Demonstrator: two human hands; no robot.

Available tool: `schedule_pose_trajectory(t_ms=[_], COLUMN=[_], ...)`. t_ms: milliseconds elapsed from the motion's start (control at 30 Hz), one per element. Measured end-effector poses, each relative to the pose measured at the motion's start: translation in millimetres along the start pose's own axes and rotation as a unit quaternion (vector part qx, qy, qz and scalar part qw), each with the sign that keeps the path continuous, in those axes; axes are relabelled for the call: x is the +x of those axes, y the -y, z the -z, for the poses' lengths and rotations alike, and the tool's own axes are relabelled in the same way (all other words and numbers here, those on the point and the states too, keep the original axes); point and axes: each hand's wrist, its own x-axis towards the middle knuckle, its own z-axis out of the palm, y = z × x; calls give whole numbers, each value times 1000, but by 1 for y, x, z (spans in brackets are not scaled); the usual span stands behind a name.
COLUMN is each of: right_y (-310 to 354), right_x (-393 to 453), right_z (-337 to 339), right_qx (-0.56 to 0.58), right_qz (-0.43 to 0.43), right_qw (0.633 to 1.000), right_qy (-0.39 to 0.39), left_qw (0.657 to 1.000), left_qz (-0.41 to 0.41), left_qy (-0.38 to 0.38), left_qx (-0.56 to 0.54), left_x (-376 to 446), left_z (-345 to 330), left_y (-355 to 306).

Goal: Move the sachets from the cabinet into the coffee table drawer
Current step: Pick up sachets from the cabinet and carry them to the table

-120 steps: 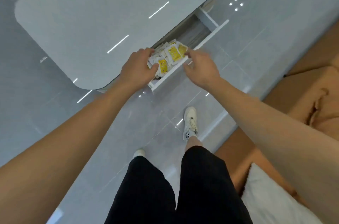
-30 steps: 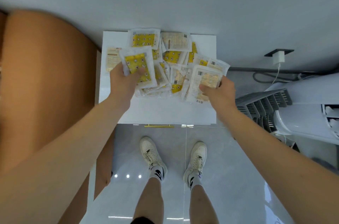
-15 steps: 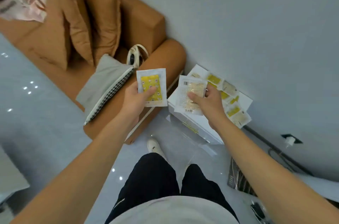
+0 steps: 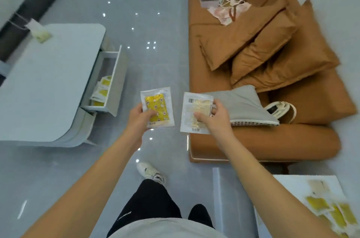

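My left hand point(image 4: 139, 119) grips a clear sachet with a yellow printed face point(image 4: 158, 106) in mid-air over the floor. My right hand point(image 4: 215, 118) grips a pale sachet showing its label side point(image 4: 194, 110), beside the first. The white coffee table point(image 4: 41, 85) stands at the left, and its drawer point(image 4: 115, 81) is pulled open with several yellow sachets point(image 4: 102, 91) lying inside. The white cabinet top point(image 4: 288, 187) sits at the lower right behind me, with several more sachets point(image 4: 329, 210) on it, blurred.
An orange sofa point(image 4: 272, 140) with cushions and a grey pillow point(image 4: 241, 105) fills the right side. A tissue pack point(image 4: 39, 32) lies on the coffee table. Glossy grey floor tiles point(image 4: 155, 42) run between sofa and table. My legs and a white shoe point(image 4: 150, 171) are below.
I have turned away from the cabinet toward the coffee table, carrying one sachet in each hand. The open drawer has come into view at the left; the cabinet is now at the lower right.
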Motion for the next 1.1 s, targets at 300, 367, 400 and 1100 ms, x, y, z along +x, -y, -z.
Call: schedule_pose_trajectory(t_ms=[300,367,400,1100], right_y=[20,16,11,-231], right_x=[189,233,255,654], right_z=[-286,-343,-370,-791], right_qx=[-45,-66,-80,-463], right_qz=[-37,-31,-29,106], right_qw=[988,984,980,779], right_qy=[143,165,178,409], left_qw=[983,973,967,847], left_qz=[75,84,87,221], left_qy=[-149,-190,-209,-406], left_qx=[-80,-101,-113,-262], left_x=[194,244,267,712], left_z=[216,253,267,384], left_y=[-23,-21,-18,183])
